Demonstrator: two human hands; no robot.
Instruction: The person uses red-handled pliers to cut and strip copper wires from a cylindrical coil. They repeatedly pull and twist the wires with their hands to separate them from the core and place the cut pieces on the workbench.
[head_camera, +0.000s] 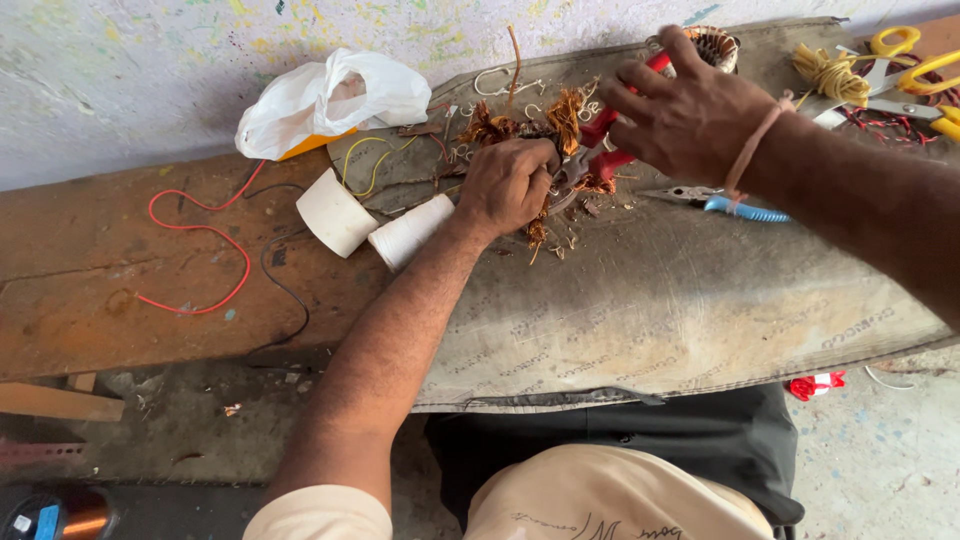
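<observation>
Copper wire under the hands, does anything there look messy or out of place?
Yes. Cut copper wire scraps lie scattered loose on the grey mat below the left hand, beside frayed copper bundles.

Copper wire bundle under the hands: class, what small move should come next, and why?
Probably squeeze the red-handled cutters shut. The left hand pinches the copper wire bundle, the right hand grips the handles, and clipped strands already litter the grey mat.

One head-worn camera looks steeply down from above the person's lap, facing forward across the tabletop (90, 290) toward the speckled wall (120, 70), close to both forearms.
</observation>
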